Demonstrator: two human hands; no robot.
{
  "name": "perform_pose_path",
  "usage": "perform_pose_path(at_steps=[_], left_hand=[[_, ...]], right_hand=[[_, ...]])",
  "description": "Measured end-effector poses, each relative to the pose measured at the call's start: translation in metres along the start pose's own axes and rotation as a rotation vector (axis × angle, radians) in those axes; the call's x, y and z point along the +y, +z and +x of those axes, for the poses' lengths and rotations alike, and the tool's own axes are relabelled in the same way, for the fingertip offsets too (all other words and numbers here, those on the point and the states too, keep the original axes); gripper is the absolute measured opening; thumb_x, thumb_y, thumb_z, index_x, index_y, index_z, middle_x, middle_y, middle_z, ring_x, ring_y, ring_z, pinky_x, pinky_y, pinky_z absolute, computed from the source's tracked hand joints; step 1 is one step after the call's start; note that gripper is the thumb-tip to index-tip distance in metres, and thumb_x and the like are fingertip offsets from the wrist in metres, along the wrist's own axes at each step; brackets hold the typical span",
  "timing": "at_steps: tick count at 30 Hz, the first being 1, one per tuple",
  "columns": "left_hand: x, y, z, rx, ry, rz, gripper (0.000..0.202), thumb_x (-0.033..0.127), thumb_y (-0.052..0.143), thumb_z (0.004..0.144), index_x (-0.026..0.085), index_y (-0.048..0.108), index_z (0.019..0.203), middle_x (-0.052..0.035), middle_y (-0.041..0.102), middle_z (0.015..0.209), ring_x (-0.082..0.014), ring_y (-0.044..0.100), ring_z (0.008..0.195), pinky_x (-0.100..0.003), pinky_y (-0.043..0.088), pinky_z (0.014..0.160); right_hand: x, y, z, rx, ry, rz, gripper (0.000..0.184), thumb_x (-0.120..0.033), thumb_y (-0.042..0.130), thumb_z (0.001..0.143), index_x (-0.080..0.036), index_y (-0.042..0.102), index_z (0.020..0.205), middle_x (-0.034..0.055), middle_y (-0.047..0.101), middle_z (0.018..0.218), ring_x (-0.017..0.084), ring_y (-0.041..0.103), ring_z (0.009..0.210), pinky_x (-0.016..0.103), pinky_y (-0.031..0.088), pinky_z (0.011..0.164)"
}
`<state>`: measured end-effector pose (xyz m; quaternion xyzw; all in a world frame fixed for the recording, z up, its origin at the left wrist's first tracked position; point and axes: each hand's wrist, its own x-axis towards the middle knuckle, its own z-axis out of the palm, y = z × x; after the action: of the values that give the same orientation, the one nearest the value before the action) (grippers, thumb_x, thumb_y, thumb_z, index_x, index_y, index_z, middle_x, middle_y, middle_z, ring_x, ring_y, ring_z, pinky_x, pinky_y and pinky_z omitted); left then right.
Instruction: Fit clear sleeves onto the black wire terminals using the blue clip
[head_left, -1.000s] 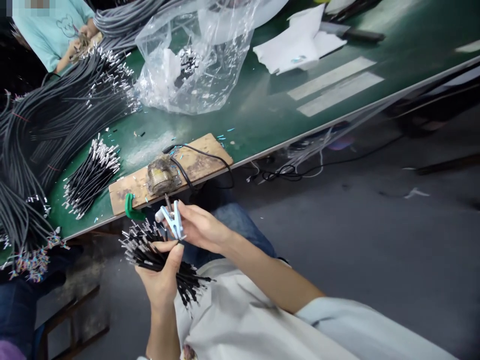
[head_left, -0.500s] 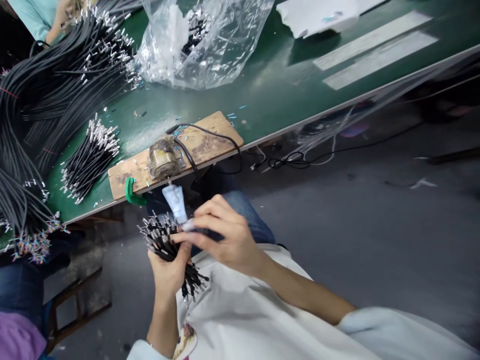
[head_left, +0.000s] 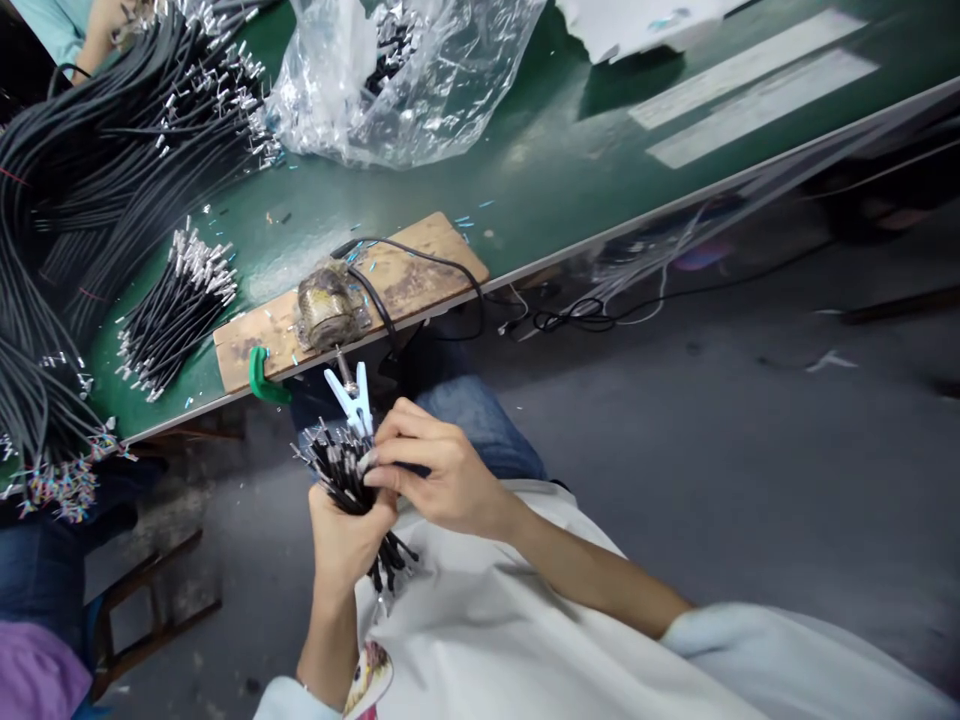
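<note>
My left hand [head_left: 346, 535] is wrapped around a bundle of short black wires [head_left: 341, 472] with silver ends, held over my lap. My right hand [head_left: 435, 470] pinches a pale blue plastic clip [head_left: 352, 398] at the top of that bundle, its jaws pointing up toward a small taped motor [head_left: 324, 305]. The motor is mounted on a wooden board [head_left: 420, 270] at the edge of the green table [head_left: 555, 180].
A small pile of short black wires [head_left: 176, 310] lies left of the board. Long grey cables [head_left: 82, 180] cover the table's left side. A clear plastic bag [head_left: 405, 80] sits at the back. Another person's hand [head_left: 112, 20] is at top left. A green clamp [head_left: 262, 378] grips the board.
My right hand has moved the blue clip from beside the bundle onto its top, and the clip has turned so its jaws point up. Both hands have drawn together.
</note>
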<state>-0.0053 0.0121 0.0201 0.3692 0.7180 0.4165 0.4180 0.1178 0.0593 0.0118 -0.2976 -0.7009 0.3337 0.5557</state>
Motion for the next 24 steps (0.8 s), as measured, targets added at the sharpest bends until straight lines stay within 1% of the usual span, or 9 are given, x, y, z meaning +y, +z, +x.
perform_pose_path(at_steps=[3,7,9,11,12,14,17,20,24], left_hand=[[0.001,0.0,0.0,-0.003,0.048,-0.042,0.01,0.017,0.071,0.054,0.013,0.062,0.055,0.0022,0.055,0.049,-0.0097,0.05,0.046,-0.021,0.044,0.046],[0.002,0.002,-0.002,0.046,0.084,-0.101,0.007,0.018,0.072,0.058,0.015,0.065,0.057,0.0041,0.054,0.041,-0.008,0.047,0.037,-0.019,0.04,0.038],[0.0,0.003,-0.002,-0.001,0.065,-0.192,0.007,0.018,0.071,0.062,0.016,0.066,0.058,0.0044,0.052,0.038,-0.0073,0.046,0.034,-0.018,0.039,0.037],[-0.004,0.004,-0.002,-0.065,0.035,-0.294,0.016,0.026,0.072,0.064,0.016,0.064,0.056,0.0049,0.049,0.036,-0.0071,0.045,0.033,-0.018,0.038,0.035],[-0.007,0.004,-0.001,-0.086,0.02,-0.337,0.021,0.032,0.073,0.064,0.016,0.062,0.057,0.0052,0.048,0.037,-0.0069,0.044,0.032,-0.019,0.038,0.035],[-0.01,0.003,0.0,-0.127,-0.016,-0.387,0.03,0.042,0.074,0.062,0.016,0.059,0.058,0.0052,0.048,0.04,-0.0062,0.041,0.031,-0.02,0.038,0.033],[-0.009,0.003,0.0,-0.201,-0.073,-0.42,0.035,0.047,0.075,0.059,0.016,0.059,0.059,0.0053,0.045,0.04,-0.0052,0.038,0.031,-0.02,0.037,0.032],[-0.001,0.003,-0.002,-0.181,-0.082,-0.401,0.032,0.043,0.075,0.061,0.015,0.059,0.057,0.0062,0.041,0.037,-0.0043,0.037,0.03,-0.018,0.035,0.032],[0.002,0.002,-0.003,-0.166,-0.062,-0.347,0.036,0.048,0.074,0.059,0.015,0.058,0.055,0.0065,0.04,0.039,-0.0034,0.034,0.03,-0.018,0.032,0.031]], right_hand=[[-0.001,0.004,-0.001,0.127,0.033,-0.036,0.028,-0.02,0.056,0.086,-0.013,0.057,0.06,0.003,0.052,0.057,0.013,0.044,0.058,0.027,0.038,0.053],[-0.001,0.013,-0.005,0.259,-0.021,-0.161,0.029,-0.014,0.052,0.086,-0.016,0.05,0.057,0.0029,0.049,0.054,0.014,0.039,0.057,0.029,0.035,0.052],[0.0,0.018,-0.008,0.315,-0.056,-0.169,0.027,-0.01,0.05,0.085,-0.016,0.048,0.059,0.002,0.048,0.054,0.014,0.036,0.056,0.029,0.033,0.053],[0.002,0.021,-0.009,0.334,-0.022,-0.063,0.025,-0.009,0.05,0.085,-0.017,0.049,0.061,0.0011,0.048,0.054,0.013,0.037,0.056,0.029,0.034,0.053],[0.004,0.022,-0.01,0.315,0.029,0.034,0.024,-0.011,0.05,0.085,-0.016,0.051,0.062,0.0009,0.049,0.055,0.013,0.04,0.057,0.028,0.035,0.054],[0.008,0.021,-0.011,0.211,0.182,0.279,0.025,-0.02,0.051,0.088,-0.016,0.054,0.063,0.0011,0.05,0.057,0.013,0.044,0.058,0.027,0.037,0.054],[0.014,0.015,-0.011,0.044,0.398,0.557,0.036,-0.038,0.047,0.09,-0.016,0.055,0.063,0.001,0.049,0.059,0.013,0.046,0.058,0.027,0.038,0.054],[0.016,0.007,-0.007,-0.003,0.466,0.599,0.041,-0.051,0.047,0.086,-0.015,0.059,0.068,0.0013,0.049,0.064,0.012,0.046,0.059,0.027,0.037,0.056],[0.014,0.001,-0.001,-0.043,0.517,0.588,0.033,-0.046,0.064,0.075,-0.014,0.059,0.072,0.0014,0.052,0.069,0.011,0.045,0.06,0.025,0.035,0.055]])
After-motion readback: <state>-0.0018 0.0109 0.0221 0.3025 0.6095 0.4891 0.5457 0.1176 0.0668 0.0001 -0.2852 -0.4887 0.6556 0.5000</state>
